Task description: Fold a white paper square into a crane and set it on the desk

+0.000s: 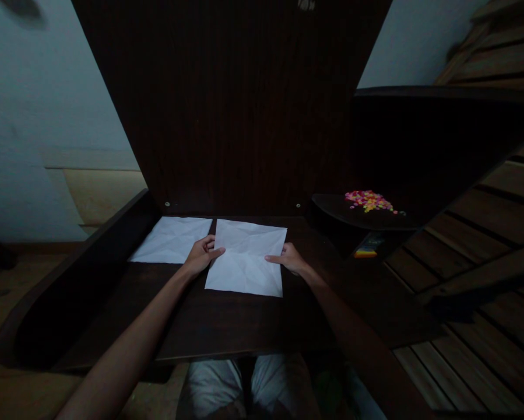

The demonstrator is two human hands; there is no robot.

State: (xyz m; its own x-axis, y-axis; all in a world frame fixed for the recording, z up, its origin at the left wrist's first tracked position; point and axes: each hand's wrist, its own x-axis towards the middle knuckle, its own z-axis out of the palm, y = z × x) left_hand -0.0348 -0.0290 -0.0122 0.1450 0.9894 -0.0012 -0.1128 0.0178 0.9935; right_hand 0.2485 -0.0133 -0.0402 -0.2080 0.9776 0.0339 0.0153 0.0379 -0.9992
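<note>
over the dark desk [227,326] you had a creased paper sheet [248,271], just right of a second sheet [168,240], and it looked light, limp and easily torn, best held by its side edges, where your left hand [200,255] and right hand [290,259] each pinched it.

– Wearing what, down below?
– Dressed in pale grey, loosely creased cloth legwear [215,382], falling into shadow toward the outer edges
– And further up?
– Bare along both slender, tapering forearms [134,344], bare too at the left hand [199,255] and the right hand [290,258]
</note>
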